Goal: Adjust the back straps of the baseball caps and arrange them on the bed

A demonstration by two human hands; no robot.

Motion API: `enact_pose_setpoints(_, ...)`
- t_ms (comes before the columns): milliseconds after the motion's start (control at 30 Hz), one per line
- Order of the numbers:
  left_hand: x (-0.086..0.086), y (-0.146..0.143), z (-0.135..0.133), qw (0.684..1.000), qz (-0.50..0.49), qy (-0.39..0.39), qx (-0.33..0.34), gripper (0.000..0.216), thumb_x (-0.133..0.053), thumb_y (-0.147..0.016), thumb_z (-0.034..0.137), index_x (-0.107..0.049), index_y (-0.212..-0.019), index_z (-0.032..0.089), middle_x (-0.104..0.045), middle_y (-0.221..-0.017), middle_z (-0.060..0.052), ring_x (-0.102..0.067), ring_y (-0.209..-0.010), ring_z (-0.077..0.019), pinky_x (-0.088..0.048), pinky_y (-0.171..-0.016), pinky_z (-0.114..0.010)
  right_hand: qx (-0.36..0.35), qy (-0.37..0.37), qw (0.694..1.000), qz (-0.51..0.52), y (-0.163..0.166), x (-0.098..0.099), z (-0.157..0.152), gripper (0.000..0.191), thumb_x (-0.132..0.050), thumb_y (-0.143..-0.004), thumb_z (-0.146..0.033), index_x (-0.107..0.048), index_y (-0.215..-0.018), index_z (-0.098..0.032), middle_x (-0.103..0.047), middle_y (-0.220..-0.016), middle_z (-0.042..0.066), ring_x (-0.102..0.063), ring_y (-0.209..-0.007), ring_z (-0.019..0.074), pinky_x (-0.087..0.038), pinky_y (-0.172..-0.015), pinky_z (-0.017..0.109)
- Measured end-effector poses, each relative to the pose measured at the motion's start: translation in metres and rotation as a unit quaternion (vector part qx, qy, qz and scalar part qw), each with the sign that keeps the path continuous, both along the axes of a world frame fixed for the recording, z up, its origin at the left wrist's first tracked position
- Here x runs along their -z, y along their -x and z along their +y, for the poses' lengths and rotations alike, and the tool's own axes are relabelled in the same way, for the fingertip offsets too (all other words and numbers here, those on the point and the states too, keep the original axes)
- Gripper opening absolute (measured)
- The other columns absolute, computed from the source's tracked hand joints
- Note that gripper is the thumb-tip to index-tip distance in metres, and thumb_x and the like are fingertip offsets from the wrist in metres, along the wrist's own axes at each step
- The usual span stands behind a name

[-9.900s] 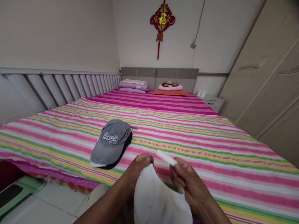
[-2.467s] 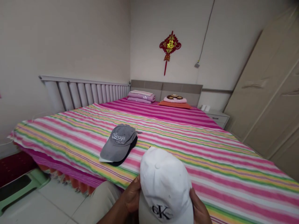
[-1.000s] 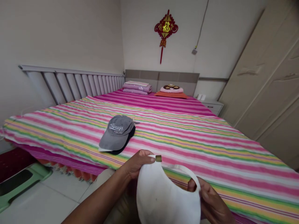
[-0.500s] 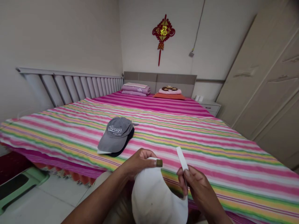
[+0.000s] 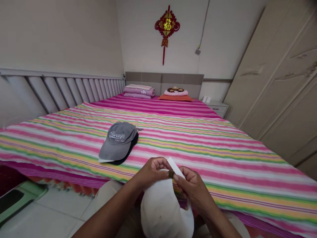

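Note:
A white cap (image 5: 163,211) is held low in front of me, its back opening toward the bed. My left hand (image 5: 155,170) is closed on the cap's edge, thumb and fingers pinching beside a small dark metal-looking buckle (image 5: 171,174). My right hand (image 5: 192,185) is closed on the cap's loose white strap (image 5: 175,166), whose free end points up and left past the buckle. Both hands nearly meet at the buckle; whether the strap is inside it cannot be made out. On the bed to the left lies a grey cap (image 5: 117,140) with white lettering, stacked on darker and white caps.
The bed carries a striped sheet (image 5: 223,158). Folded purple bedding (image 5: 138,91) and a pink pillow (image 5: 175,93) sit by the headboard. A green stool (image 5: 32,190) stands at lower left, a radiator (image 5: 74,87) along the left wall, a wardrobe (image 5: 272,82) at right.
My right hand has moved left with the strap, bringing it against the buckle beside my left hand. The view has shifted slightly to the right.

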State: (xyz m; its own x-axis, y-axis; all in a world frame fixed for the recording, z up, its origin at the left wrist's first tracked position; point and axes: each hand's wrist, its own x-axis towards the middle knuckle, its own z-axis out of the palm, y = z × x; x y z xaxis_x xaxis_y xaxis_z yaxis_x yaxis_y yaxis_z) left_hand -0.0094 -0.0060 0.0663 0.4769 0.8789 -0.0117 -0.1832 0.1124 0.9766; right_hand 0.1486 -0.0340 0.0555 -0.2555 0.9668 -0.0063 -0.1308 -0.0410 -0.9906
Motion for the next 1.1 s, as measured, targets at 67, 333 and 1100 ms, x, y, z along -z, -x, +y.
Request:
enact_pose_setpoints(67, 0.005, -0.001, 0.0, 1.0, -0.004, -0.01, -0.004, 0.026, -0.072, -0.059, 0.029, -0.057, -0.073, 0.013, -0.059, -0.067, -0.002, -0.052, -0.057, -0.0093, -0.038, -0.053, -0.02, 0.008, 0.004, 1.0, 0.011, 0.002, 0.002, 0.0, 0.031, -0.064, -0.068, -0.04, -0.046, -0.063, -0.016, -0.037, -0.04, -0.01, -0.023, -0.033, 0.0021, -0.014, -0.034, 0.017)
enact_pose_setpoints(333, 0.013, 0.004, -0.003, 0.992, 0.032, -0.123, -0.004, 0.029, -0.072, -0.058, 0.021, -0.061, -0.085, 0.016, -0.06, -0.078, -0.002, -0.053, -0.074, -0.0135, -0.039, -0.068, -0.023, -0.004, 0.038, 0.996, 0.076, 0.005, 0.008, 0.0, 0.024, -0.062, -0.071, -0.035, -0.051, -0.074, -0.014, -0.035, -0.038, -0.011, -0.02, -0.034, 0.0031, -0.012, -0.036, 0.019)
enact_pose_setpoints(1100, 0.04, -0.008, -0.005, 0.957, -0.252, 0.122, -0.073, 0.031, -0.079, -0.049, 0.026, -0.06, -0.07, 0.012, -0.065, -0.067, -0.002, -0.058, -0.054, -0.0098, -0.044, -0.053, -0.019, 0.062, 0.056, 0.994, 0.068, -0.001, 0.006, 0.0, 0.037, -0.067, -0.062, -0.044, -0.042, -0.053, -0.018, -0.029, -0.039, -0.01, -0.016, -0.036, 0.0033, -0.008, -0.038, 0.022)
